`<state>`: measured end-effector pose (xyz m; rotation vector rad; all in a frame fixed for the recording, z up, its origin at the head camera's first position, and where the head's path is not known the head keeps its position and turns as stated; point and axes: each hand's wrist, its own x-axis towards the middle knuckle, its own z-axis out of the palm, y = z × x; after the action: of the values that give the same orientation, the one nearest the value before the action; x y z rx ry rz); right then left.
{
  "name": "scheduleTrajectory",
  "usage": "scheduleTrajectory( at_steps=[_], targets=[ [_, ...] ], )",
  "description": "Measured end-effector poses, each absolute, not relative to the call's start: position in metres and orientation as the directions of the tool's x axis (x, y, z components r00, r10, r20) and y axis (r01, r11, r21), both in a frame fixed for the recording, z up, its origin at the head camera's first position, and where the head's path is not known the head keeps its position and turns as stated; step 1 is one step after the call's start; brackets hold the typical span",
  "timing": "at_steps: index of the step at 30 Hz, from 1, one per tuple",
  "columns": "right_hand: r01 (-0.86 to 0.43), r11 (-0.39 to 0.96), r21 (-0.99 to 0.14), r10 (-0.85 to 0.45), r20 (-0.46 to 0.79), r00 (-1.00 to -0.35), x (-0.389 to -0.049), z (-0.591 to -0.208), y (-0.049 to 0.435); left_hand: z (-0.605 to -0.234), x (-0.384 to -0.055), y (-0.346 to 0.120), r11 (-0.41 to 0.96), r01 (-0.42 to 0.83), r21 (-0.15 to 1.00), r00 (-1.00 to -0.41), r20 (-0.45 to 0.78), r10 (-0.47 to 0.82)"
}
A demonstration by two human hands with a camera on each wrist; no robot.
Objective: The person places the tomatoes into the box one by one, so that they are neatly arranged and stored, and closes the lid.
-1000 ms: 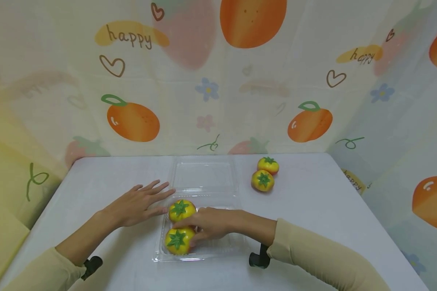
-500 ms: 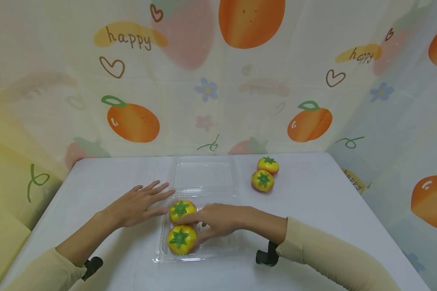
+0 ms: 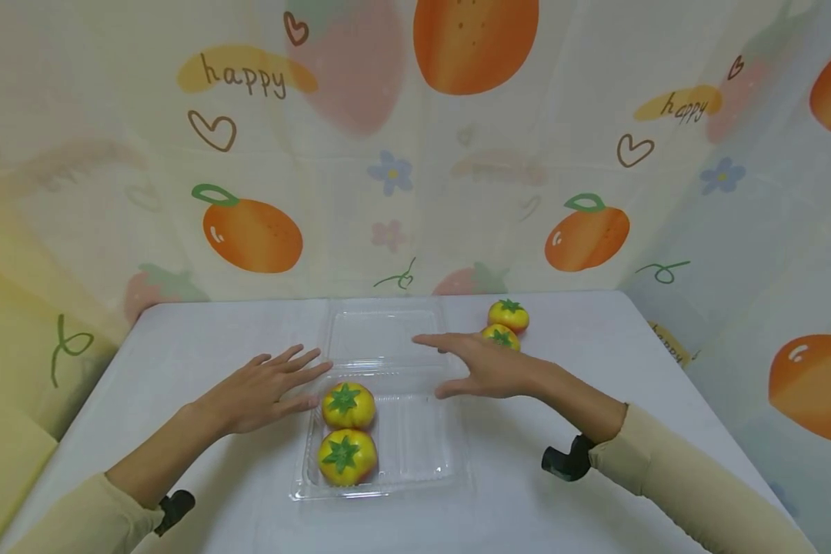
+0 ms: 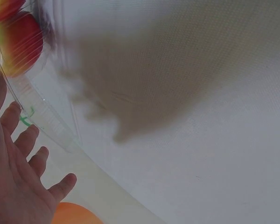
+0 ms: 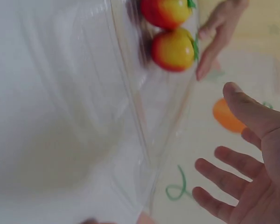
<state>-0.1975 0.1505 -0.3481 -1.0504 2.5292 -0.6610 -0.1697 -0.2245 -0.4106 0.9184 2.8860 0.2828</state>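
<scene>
Two yellow-red toy persimmons with green leafy tops, a rear one (image 3: 348, 405) and a front one (image 3: 347, 457), sit along the left side of a clear plastic clamshell box (image 3: 415, 454). The box's lid (image 3: 385, 335) lies folded back behind it. At the box's left edge rests my left hand (image 3: 266, 388), fingers spread, its tips right by the rim. My right hand (image 3: 492, 365) holds nothing and hovers right of the box, thumb and fingers apart. It partly covers the nearer of two more persimmons (image 3: 501, 335); the farther one (image 3: 508, 315) shows just behind.
A white cloth-covered table (image 3: 582, 338) carries everything. Behind and beside it hangs a curtain (image 3: 457, 200) printed with fruit, hearts and flowers. Black wrist mounts show on the left (image 3: 175, 511) and right (image 3: 568, 459) forearms.
My right hand has let go of the front persimmon in the box and moved up and right toward the loose pair. That persimmon shifted slightly right beforehand. The left hand has stayed put.
</scene>
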Motion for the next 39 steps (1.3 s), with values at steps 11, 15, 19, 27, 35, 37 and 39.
scheduleTrajectory(
  at_steps=[11,15,19,27,35,37,39],
  targets=[
    [-0.506,0.662,-0.553,-0.544,0.111,-0.832,-0.223,-0.357,0.211,-0.412,-0.171,-0.224,0.801,0.568,0.188,-0.812,-0.026,0.583],
    [-0.490,0.665,-0.564,-0.520,0.122,-0.845,-0.227,-0.368,0.224,-0.412,-0.172,-0.224,0.801,0.566,0.193,-0.813,-0.029,0.582],
    [-0.469,0.661,-0.585,-0.503,0.119,-0.856,-0.229,-0.382,0.236,-0.412,-0.171,-0.223,0.803,0.562,0.200,-0.814,-0.038,0.579],
    [-0.426,0.691,-0.584,-0.433,0.137,-0.891,-0.235,-0.406,0.251,-0.412,-0.171,-0.223,0.808,0.554,0.200,-0.819,-0.045,0.573],
    [-0.397,0.703,-0.590,-0.356,0.191,-0.915,-0.236,-0.427,0.255,-0.412,-0.171,-0.223,0.810,0.547,0.210,-0.822,-0.048,0.567],
    [-0.386,0.713,-0.585,-0.340,0.193,-0.920,-0.236,-0.431,0.256,-0.412,-0.171,-0.222,0.811,0.547,0.207,-0.823,-0.046,0.567],
    [-0.377,0.725,-0.577,-0.327,0.194,-0.925,-0.237,-0.435,0.256,-0.411,-0.171,-0.222,0.812,0.545,0.209,-0.824,-0.047,0.565]
  ],
)
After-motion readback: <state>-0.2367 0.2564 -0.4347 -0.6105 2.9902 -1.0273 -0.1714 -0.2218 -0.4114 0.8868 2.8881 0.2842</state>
